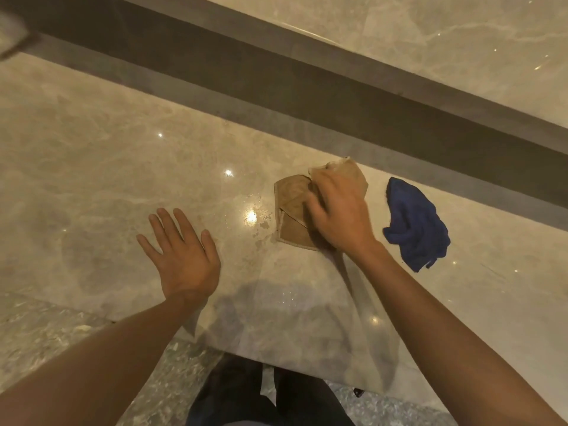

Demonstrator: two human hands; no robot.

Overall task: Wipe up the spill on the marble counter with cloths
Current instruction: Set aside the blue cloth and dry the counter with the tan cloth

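A tan cloth (292,216) lies crumpled on the glossy marble counter (92,167), near its back edge. My right hand (338,213) presses on top of it, fingers curled into the fabric. Just left of the cloth, a patchy wet spill (261,222) glistens on the marble. A blue cloth (415,222) lies bunched to the right of my right hand, untouched. My left hand (184,253) rests flat on the counter with fingers spread, well left of the spill, holding nothing.
A dark recessed band (307,96) runs behind the counter, with a higher marble ledge (430,32) beyond it. The counter's front edge (246,352) is below my arms; speckled floor (46,333) and my dark trousers (252,395) show beneath.
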